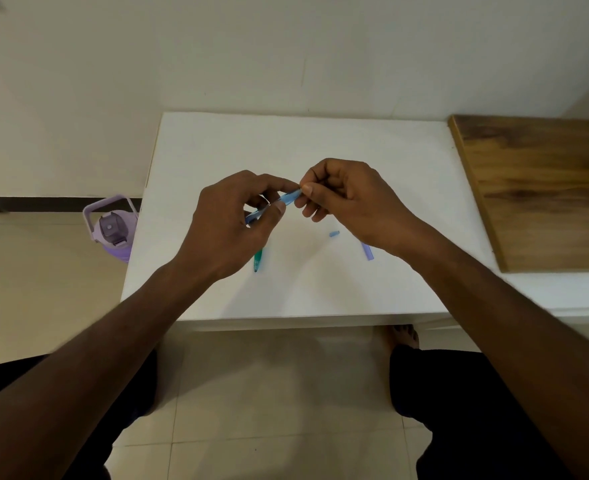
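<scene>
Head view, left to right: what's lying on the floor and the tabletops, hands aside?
Purple water bottle → green pen → small blue piece → purple piece → wooden board. Left out: the blue pen, pinched between left hand and right hand, which overlaps the green pen's position.

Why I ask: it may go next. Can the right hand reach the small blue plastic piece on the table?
Likely yes: the small blue plastic piece lies uncovered near the right hand.

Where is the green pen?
In the head view the green pen lies on the white table, left of middle, partly hidden by the left hand that holds the blue pen. The small blue piece lies further right.
</scene>
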### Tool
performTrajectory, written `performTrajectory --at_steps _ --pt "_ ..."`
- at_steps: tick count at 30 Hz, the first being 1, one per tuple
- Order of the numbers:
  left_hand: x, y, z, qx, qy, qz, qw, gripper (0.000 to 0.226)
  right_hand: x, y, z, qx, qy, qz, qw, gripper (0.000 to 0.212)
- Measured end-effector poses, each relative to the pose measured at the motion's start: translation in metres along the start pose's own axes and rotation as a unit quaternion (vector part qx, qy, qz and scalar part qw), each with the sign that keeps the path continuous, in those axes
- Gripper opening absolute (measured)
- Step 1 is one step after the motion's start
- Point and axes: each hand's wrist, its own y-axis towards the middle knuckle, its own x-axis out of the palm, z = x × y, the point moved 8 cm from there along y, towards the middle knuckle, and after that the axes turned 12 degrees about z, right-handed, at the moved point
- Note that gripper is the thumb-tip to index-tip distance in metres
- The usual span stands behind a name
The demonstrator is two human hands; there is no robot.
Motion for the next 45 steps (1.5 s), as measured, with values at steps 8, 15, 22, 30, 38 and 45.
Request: performTrajectory --at_steps 8,15,22,30,38,45 --pt "0.000 -0.003 0.004 0.013 0.002 -0.001 1.000 0.026 0.001 -0.001 0.014 0.090 0.146 -0.023 0.985 0.006" --pt "0.014 -0.008 -0.019 -0.128 -0.038 0.004 0.991 0.021 -0.024 0.008 0.026 -0.014 -0.076 0.052 0.996 0.013" --pt "0.021 -0.016 -0.040 -0.260 -0.121 0.012 0.958 0.019 -0.002 -0.007 0.057 -0.097 -0.410 -0.058 0.905 0.020" --pt "0.018 -0.015 -0.032 -0.225 -0.106 0.020 0.968 0.015 0.001 -0.007 0.049 -0.109 -0.355 -0.012 0.929 0.007" --pt "0.014 -0.011 -0.023 -0.140 -0.050 0.024 0.989 0.010 -0.008 -0.003 0.017 0.018 0.060 0.096 0.993 0.014" --pt "0.015 -0.011 -0.017 -0.109 -0.041 0.018 0.993 0.011 -0.006 -0.004 0.021 0.015 0.022 0.071 0.997 0.016"
